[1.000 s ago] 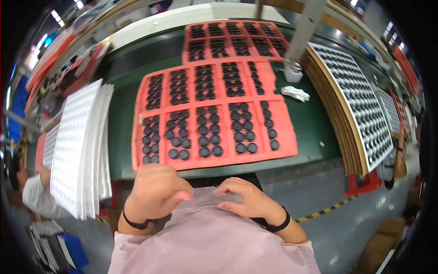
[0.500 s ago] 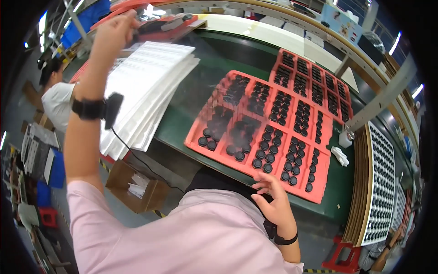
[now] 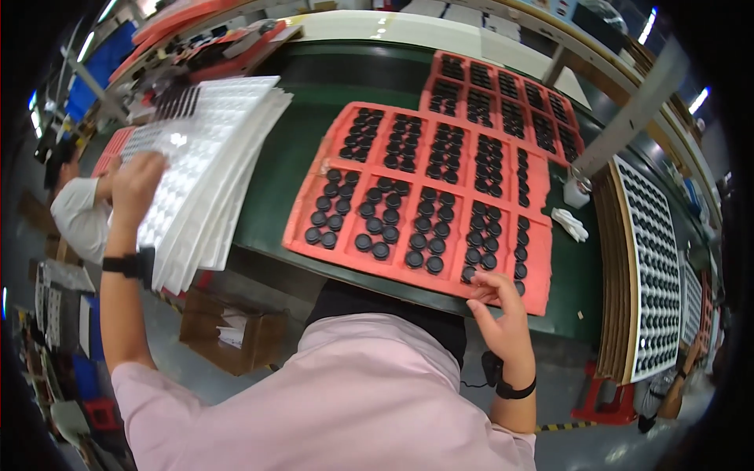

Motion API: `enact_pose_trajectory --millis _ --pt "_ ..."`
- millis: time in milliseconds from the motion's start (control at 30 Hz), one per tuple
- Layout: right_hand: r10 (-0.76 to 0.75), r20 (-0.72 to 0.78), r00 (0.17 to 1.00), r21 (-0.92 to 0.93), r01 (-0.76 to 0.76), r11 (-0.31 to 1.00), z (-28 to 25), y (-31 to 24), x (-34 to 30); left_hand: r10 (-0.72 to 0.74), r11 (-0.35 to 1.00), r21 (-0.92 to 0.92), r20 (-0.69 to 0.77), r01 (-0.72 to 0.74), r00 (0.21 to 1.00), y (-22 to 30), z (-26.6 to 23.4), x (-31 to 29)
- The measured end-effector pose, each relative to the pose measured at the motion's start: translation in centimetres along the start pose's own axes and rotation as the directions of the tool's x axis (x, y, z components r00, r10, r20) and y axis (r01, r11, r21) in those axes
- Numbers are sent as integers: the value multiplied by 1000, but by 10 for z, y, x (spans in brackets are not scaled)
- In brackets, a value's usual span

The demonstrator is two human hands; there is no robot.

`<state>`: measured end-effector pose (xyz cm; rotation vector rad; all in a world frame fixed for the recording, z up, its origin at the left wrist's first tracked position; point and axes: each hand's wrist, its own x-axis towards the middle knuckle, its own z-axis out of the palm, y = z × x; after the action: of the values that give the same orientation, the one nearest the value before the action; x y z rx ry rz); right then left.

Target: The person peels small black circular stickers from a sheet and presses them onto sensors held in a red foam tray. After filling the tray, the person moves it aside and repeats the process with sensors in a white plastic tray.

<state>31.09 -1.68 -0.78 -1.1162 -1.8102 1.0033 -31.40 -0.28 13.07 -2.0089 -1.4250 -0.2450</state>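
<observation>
Hands above a green surface, with clock directions taken from the middle of the view. The left hand is raised toward nine o'clock, its forearm held almost vertical and crossed by a black band; the back of the hand is seen, with the fingers bent forward. Just beyond it, a glossy, see-through film is shown blurred in front of a stack of white sheets at ten o'clock. How tightly the fingers are closed, and whether the film is gripped, cannot be told.

The right hand is positioned toward four o'clock, with the forearm upright and the elbow bent. The thumb is spread from loosely curled fingers, the palm is left open, and nothing is seen to be held. The fingertips are placed over the near edge of a red tray; contact cannot be made out. The tray is set slightly off centre toward one o'clock, its pockets filled with round black parts. A second red tray is located behind it, also toward one o'clock.
</observation>
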Motion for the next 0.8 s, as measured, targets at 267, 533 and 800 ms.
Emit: enact_pose_trajectory --millis 267,533,800 --pt "83 -285 955 -335 -181 925 -77 41 -18 -163 960 -163 331 227 929 27 30 -22" --pt "529 -321 786 -216 -604 767 -96 68 -35 -234 448 -642 587 622 775 148 105 77" --pt "573 -196 796 108 -563 819 -99 81 -39 -244 281 -326 885 902 396 180 192 140"
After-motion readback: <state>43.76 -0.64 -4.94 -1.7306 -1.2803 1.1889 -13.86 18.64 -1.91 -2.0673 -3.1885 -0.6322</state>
